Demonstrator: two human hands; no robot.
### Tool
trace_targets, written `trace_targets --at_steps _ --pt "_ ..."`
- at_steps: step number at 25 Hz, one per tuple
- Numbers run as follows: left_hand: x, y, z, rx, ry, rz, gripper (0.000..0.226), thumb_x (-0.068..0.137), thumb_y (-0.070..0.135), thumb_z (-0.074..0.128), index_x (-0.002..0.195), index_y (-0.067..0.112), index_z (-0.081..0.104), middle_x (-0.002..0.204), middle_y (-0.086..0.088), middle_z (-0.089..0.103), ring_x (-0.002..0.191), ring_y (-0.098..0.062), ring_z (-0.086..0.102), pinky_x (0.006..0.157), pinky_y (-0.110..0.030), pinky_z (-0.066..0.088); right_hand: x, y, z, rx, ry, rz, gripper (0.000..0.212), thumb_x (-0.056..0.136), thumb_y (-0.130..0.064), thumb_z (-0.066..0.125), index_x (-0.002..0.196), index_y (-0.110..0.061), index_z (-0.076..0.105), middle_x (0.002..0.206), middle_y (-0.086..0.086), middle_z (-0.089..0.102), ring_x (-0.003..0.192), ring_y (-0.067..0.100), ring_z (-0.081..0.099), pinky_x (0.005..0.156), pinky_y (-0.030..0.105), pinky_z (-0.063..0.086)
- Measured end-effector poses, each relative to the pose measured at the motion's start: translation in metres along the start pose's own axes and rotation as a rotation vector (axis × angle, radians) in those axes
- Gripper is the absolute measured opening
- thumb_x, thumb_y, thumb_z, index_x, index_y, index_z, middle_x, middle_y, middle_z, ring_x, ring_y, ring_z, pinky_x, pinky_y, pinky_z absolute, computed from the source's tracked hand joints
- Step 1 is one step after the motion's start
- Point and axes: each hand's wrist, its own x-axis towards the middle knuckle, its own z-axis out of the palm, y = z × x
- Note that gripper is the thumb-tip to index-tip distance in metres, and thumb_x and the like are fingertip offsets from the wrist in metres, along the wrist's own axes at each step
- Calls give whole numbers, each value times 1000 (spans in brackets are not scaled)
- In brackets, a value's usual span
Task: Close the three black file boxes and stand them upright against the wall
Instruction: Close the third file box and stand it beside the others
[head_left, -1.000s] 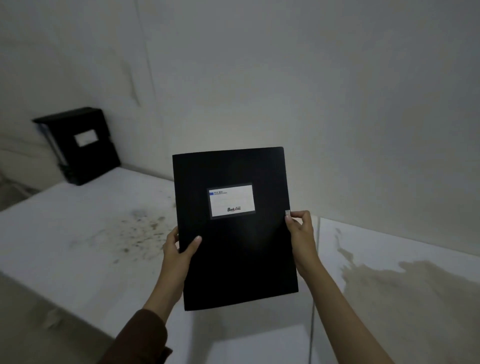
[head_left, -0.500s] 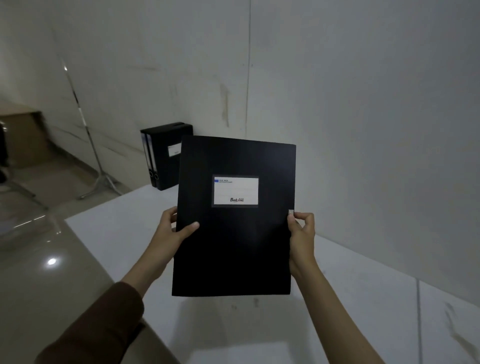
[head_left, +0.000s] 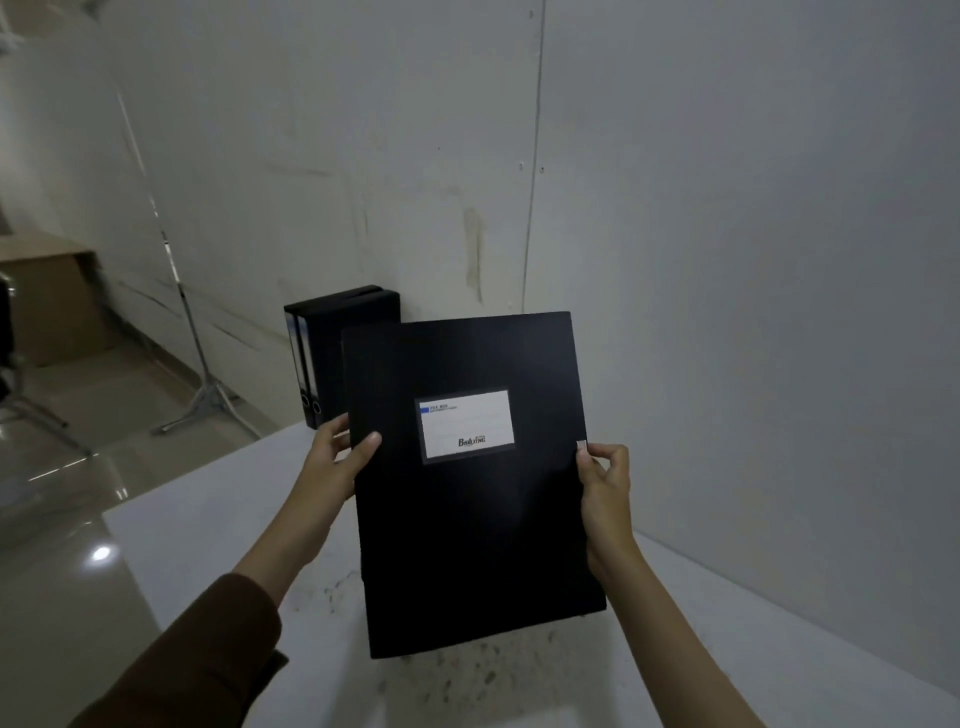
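Note:
I hold a closed black file box (head_left: 470, 535) upright in the air above the white table (head_left: 218, 525), its front with a white label facing me. My left hand (head_left: 337, 457) grips its left edge, thumb on the front. At the right edge, my right hand (head_left: 605, 488) pinches the box by a small clasp. Behind it, two more black file boxes (head_left: 332, 343) stand upright side by side against the wall (head_left: 727, 260) at the table's far end, spines toward me. The held box hides their right part.
The table's left edge drops to a glossy floor (head_left: 62, 519). A thin metal tripod stand (head_left: 202, 384) stands on the floor by the wall. Cardboard boxes (head_left: 47, 301) sit at the far left. The table top shows dark speckled stains (head_left: 457, 670) near me.
The view has swung left and nearer the far end of the table. The two standing boxes now appear larger and right behind the held box. My grip is unchanged.

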Motion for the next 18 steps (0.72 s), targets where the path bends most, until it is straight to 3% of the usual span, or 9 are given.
trace_targets --at_steps 5,7,10,12,15,18 --pt "74 8 -17 -124 -4 82 55 90 23 53 140 21 31 133 -5 49 100 -13 56 73 -28 48 45 12 48 -41 -38 -20 8 98 -26 39 101 -19 42 108 6 58 97 19 56 74 28 47" --pt "108 8 -33 -135 -66 114 61 89 18 55 141 32 27 128 -2 50 108 -18 55 71 -32 49 65 18 72 -67 -38 -26 10 99 -23 36 106 -19 42 111 6 58 101 21 56 80 31 47" --pt "155 7 -63 -85 -233 171 82 87 12 57 135 61 12 131 3 48 118 -22 51 78 -48 54 94 30 113 -114 -2 -43 14 99 -20 32 109 -22 42 113 5 57 100 17 55 80 29 47" --pt "181 4 -83 -52 -290 213 90 86 12 58 128 71 5 145 4 35 126 -23 44 78 -50 55 111 40 148 -151 19 -72 16 99 -17 31 110 -22 42 113 6 58 101 19 56 81 30 47" --pt "218 -5 -109 -1 -208 286 90 86 12 58 129 69 4 152 -3 25 132 -26 37 85 -52 52 130 46 204 -214 -3 -51 22 98 -16 34 119 -19 40 118 7 56 112 27 54 95 43 47" --pt "254 -22 -127 15 -97 324 90 85 11 60 133 62 3 153 -10 21 134 -28 35 102 -54 41 147 43 264 -310 -65 -83 51 95 -14 45 140 -20 23 147 8 34 134 27 36 111 48 34"
